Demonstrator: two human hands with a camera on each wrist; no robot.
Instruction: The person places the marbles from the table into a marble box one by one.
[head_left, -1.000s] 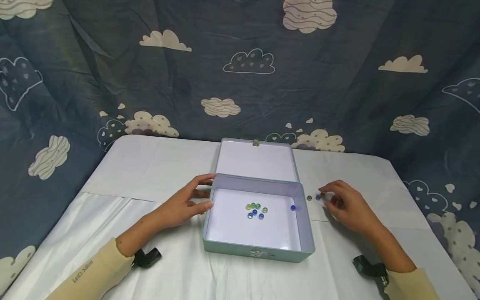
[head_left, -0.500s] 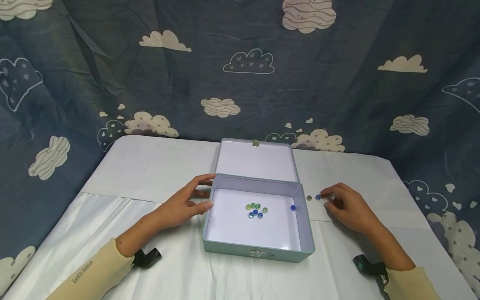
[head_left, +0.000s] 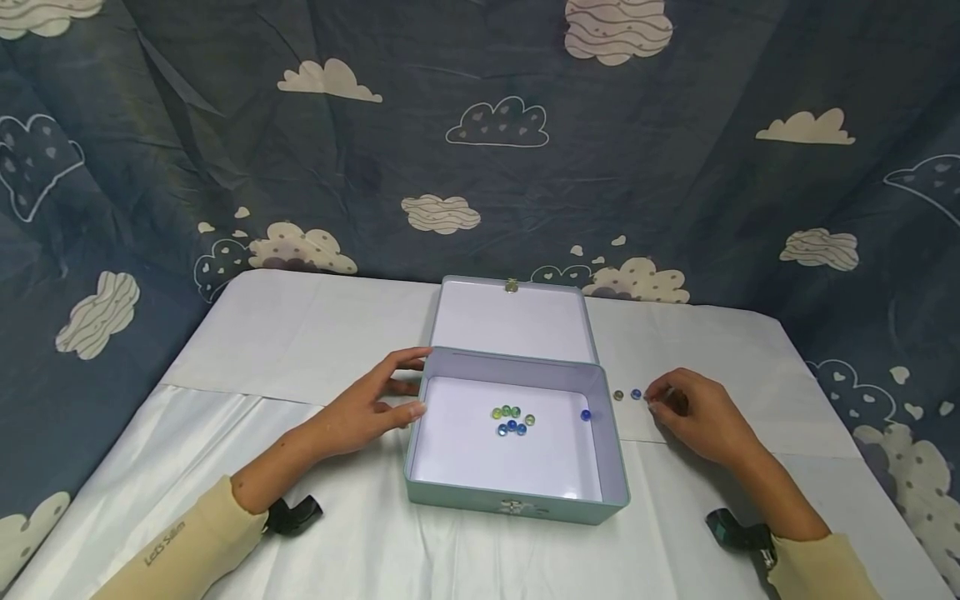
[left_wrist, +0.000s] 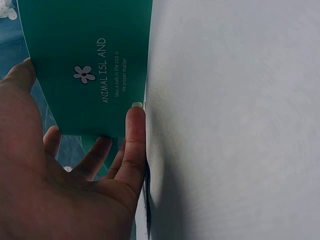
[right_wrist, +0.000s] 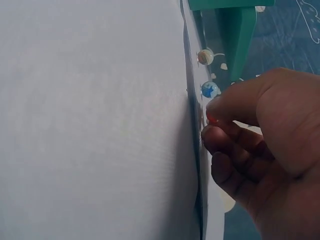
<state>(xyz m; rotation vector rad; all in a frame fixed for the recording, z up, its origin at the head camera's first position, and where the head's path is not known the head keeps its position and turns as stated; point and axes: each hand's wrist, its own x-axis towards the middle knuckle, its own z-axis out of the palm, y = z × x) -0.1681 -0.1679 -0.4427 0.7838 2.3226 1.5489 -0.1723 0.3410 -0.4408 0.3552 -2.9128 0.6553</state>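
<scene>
A green tin box [head_left: 465,497] stands with its lid [head_left: 513,325] folded back. My left hand [head_left: 358,415] touches its left side with extended thumb and fingers; the left wrist view shows them against the lettered green wall [left_wrist: 90,30]. Inside lie several green and blue marbles, with one blue marble [head_left: 586,415] apart near the right wall. Right of the box, my right hand [head_left: 701,417] pinches a red marble [right_wrist: 213,120] between thumb and index finger, mostly covered by them. Beside these fingertips sits a blue marble [head_left: 636,394], then a brownish marble [head_left: 618,395] nearer the box.
White cloth [head_left: 300,333] covers the table. A dark curtain [head_left: 480,183] with cloud prints hangs behind and at both sides. A black wrist camera [head_left: 295,516] is strapped under the left wrist, another camera [head_left: 735,532] under the right.
My right fingers have closed around the red marble, which showed beside the blue one earlier, and drawn back slightly. Blue marbles inside the box have rolled slightly closer together. My left hand stays still.
</scene>
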